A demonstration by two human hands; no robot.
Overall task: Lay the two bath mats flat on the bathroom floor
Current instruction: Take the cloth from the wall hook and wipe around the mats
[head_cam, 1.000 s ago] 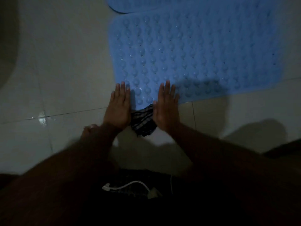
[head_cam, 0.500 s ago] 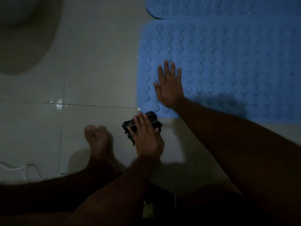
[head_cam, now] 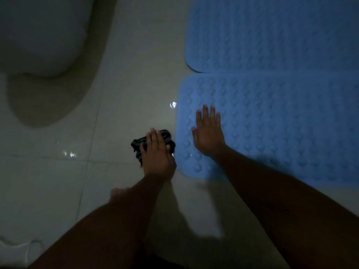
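Two blue bath mats with round bumps lie flat on the pale tiled floor. The near mat (head_cam: 281, 121) fills the right middle; the far mat (head_cam: 272, 32) lies just behind it, their long edges touching. My right hand (head_cam: 208, 133) rests flat, fingers spread, on the near mat's left end. My left hand (head_cam: 157, 152) lies on a dark striped cloth (head_cam: 138, 144) on the floor, just left of that mat's corner. The cloth is partly hidden under the palm.
A white toilet base (head_cam: 38, 35) stands at the upper left with a dark shadow around it. Wet spots (head_cam: 70, 153) glint on the tiles. My bare foot (head_cam: 118, 192) shows behind my left forearm. A white cable lies at the bottom left edge.
My left hand came off the mat's edge and settled on the striped cloth on the floor. My right hand slid further onto the mat. The view swung left, bringing the toilet base in.
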